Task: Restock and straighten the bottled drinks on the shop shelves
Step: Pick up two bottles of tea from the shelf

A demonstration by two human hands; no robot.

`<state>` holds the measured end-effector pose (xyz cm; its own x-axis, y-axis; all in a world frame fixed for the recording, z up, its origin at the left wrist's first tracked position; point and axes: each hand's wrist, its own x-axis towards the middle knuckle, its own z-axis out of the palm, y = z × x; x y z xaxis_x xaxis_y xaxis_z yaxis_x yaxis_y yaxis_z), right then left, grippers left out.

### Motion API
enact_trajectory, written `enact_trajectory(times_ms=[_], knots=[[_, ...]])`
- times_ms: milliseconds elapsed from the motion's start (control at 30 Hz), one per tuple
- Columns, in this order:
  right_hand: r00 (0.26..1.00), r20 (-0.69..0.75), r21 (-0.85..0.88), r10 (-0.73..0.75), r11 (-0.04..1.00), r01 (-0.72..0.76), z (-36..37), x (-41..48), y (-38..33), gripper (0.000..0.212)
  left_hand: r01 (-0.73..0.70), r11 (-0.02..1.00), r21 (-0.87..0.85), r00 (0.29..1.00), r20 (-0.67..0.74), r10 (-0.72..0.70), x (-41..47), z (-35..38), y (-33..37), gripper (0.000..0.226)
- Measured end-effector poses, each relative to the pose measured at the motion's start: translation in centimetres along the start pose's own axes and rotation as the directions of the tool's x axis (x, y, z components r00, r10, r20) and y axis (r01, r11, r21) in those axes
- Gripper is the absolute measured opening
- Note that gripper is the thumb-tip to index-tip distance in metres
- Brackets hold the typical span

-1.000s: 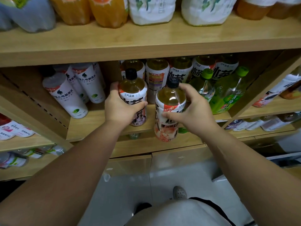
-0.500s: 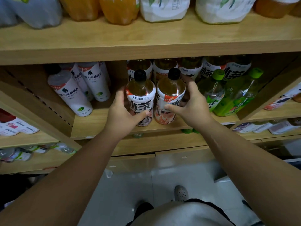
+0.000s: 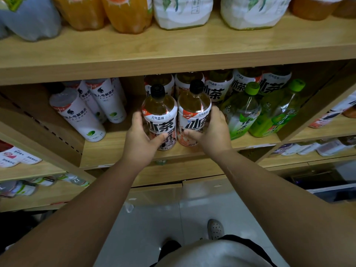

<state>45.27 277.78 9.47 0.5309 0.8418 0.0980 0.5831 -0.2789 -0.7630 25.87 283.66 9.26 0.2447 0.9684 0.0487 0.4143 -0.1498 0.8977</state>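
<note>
Wooden shop shelf (image 3: 119,149), head view: two black-capped iced tea bottles stand upright, touching, at its front edge. Left hand (image 3: 143,136) grips the left bottle (image 3: 160,116); right hand (image 3: 210,132) grips the right bottle (image 3: 194,112). Green tea bottles (image 3: 242,112) lean just beside.

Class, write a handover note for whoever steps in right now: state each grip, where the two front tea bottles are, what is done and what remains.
Left grip holds the left tea bottle; right grip holds the right tea bottle.
Both bottles stand upright, side by side, at the front of the middle shelf, ahead of the back row.
Done: both are set on the shelf.
Left: let go, probably turn the labels to face forward, then check the other rows.
</note>
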Motion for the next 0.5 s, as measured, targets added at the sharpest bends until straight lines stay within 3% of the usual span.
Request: enact_trajectory(times_ms=[200,300,500], knots=[[0.996,-0.051,-0.017,0.073,0.997,-0.074,0.8,0.0,-1.2,0.08,0.015,0.999,0.051,1.0,-0.027,-0.014,0.8,-0.2,0.1,0.076],[0.995,-0.029,-0.002,0.095,0.995,-0.095,0.5,0.2,-1.3,0.082,0.018,0.998,0.056,1.0,-0.023,-0.017,1.2,-0.2,0.2,0.092],[0.993,0.019,0.042,0.118,0.992,-0.119,0.0,0.1,-1.6,0.086,0.0,0.993,0.118,1.0,0.006,-0.001,1.6,-0.5,0.2,0.094]])
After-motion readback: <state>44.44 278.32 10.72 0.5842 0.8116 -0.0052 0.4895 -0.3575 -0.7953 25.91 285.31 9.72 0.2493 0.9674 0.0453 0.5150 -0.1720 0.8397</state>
